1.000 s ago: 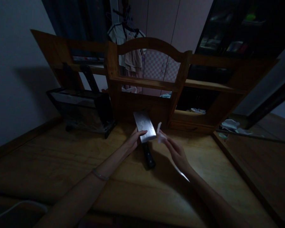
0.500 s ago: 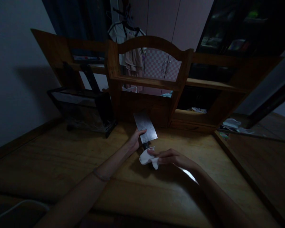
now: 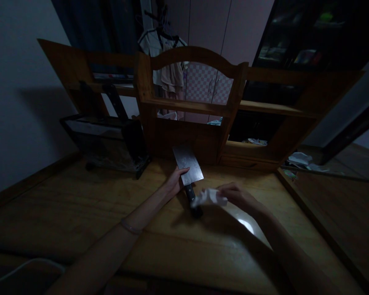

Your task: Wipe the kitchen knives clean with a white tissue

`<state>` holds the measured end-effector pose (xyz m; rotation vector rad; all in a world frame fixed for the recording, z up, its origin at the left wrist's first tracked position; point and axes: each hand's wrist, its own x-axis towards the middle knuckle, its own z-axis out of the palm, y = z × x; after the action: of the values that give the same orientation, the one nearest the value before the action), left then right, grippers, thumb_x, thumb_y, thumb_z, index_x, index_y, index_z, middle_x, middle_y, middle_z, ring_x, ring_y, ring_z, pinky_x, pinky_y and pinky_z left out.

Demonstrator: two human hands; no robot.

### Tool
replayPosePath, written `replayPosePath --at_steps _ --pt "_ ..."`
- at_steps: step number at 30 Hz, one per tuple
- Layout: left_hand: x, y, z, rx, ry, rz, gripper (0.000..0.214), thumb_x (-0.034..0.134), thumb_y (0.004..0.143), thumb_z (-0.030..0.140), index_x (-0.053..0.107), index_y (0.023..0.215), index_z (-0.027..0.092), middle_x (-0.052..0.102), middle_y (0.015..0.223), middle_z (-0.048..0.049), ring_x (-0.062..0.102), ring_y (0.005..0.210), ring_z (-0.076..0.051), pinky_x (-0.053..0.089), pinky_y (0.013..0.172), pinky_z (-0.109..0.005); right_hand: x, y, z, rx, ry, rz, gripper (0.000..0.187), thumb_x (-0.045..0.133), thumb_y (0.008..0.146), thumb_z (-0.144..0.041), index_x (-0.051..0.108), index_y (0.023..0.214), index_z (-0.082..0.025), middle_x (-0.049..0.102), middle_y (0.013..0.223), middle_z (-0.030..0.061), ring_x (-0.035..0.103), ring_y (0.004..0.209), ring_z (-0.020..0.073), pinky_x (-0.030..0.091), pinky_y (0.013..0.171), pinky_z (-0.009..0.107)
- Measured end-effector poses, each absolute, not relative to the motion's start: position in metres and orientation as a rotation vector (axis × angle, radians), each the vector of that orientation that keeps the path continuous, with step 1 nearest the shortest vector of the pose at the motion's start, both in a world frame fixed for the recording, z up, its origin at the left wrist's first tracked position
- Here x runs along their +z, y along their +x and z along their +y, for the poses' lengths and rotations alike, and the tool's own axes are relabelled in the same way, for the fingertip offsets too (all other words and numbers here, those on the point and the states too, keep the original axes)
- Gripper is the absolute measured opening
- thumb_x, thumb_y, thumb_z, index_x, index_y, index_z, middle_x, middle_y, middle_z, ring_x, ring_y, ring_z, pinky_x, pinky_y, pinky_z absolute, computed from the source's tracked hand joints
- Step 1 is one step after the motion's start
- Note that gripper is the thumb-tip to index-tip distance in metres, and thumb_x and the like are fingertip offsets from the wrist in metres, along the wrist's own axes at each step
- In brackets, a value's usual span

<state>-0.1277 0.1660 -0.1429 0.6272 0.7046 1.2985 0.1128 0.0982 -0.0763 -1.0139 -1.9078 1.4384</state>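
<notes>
A steel cleaver [image 3: 187, 164] with a black handle [image 3: 193, 201] lies on the wooden desk [image 3: 80, 205], blade pointing away from me. My left hand [image 3: 176, 180] holds the blade's near left edge, thumb on top. My right hand [image 3: 237, 194] pinches a crumpled white tissue [image 3: 209, 197] just right of the handle, close to it; whether the tissue touches the handle I cannot tell.
A wooden shelf unit [image 3: 197, 106] stands at the back of the desk. A dark wire rack [image 3: 106, 141] with knife-like handles sits at the back left. Papers [image 3: 301, 159] lie at the right. The room is dim.
My right hand brought the tissue from beside the blade down to the handle, then shifted it slightly right and up. The left hand and cleaver stayed put.
</notes>
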Motion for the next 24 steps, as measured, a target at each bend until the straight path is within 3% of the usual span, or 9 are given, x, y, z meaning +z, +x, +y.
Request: replayPosePath --at_steps 2,4,8,11,18,24 --pt "-0.144 -0.128 0.168 1.287 0.628 0.69 0.041 0.067 0.073 0.012 0.053 0.111 0.019 0.068 0.097 -0.0072 0.068 0.077 -0.02 0.058 0.07 -0.036 -0.081 0.099 0.094 1.193 -1.001 -1.738 0.029 0.053 0.09 -0.036 0.071 0.106 -0.02 0.072 0.1 0.0036 0.064 0.093 0.0228 0.048 0.085 0.034" --pt "-0.146 -0.127 0.169 1.281 0.624 0.707 0.038 0.066 0.074 0.014 0.055 0.11 0.017 0.068 0.094 -0.0078 0.068 0.076 -0.02 0.057 0.071 -0.035 -0.085 0.083 0.088 1.062 -0.932 -1.783 0.035 0.05 0.093 -0.037 0.061 0.124 -0.026 0.061 0.126 0.0028 0.055 0.117 0.0252 0.04 0.101 0.042" --pt "-0.146 -0.127 0.17 1.332 0.627 0.797 0.038 0.068 0.072 0.015 0.057 0.107 0.018 0.069 0.089 -0.0039 0.067 0.071 -0.017 0.055 0.067 -0.029 -0.095 0.06 0.075 1.033 -0.782 -2.088 0.036 0.048 0.094 -0.036 0.056 0.129 -0.029 0.044 0.143 0.0007 0.035 0.135 0.0236 0.026 0.112 0.046" --pt "-0.144 -0.128 0.166 1.333 0.616 0.777 0.04 0.07 0.07 0.015 0.057 0.108 0.02 0.068 0.085 -0.0018 0.066 0.067 -0.016 0.054 0.064 -0.028 -0.098 0.058 0.073 1.128 -0.742 -2.173 0.033 0.048 0.094 -0.035 0.06 0.125 -0.028 0.043 0.143 0.0001 0.032 0.136 0.0238 0.026 0.112 0.047" --pt "-0.142 -0.126 0.163 1.337 0.606 0.707 0.04 0.068 0.072 0.013 0.056 0.11 0.019 0.069 0.096 -0.0056 0.067 0.079 -0.018 0.055 0.07 -0.03 -0.088 0.078 0.08 1.517 -0.753 -2.037 0.023 0.057 0.088 -0.033 0.074 0.1 -0.022 0.061 0.125 0.0028 0.047 0.127 0.0281 0.027 0.11 0.049" --pt "-0.139 -0.125 0.163 1.305 0.61 0.734 0.039 0.067 0.074 0.014 0.055 0.11 0.02 0.069 0.096 -0.0063 0.068 0.083 -0.022 0.057 0.072 -0.035 -0.075 0.09 0.083 1.692 -0.768 -2.084 0.025 0.057 0.083 -0.025 0.074 0.1 -0.02 0.071 0.108 0.0043 0.052 0.122 0.0269 0.034 0.105 0.044"
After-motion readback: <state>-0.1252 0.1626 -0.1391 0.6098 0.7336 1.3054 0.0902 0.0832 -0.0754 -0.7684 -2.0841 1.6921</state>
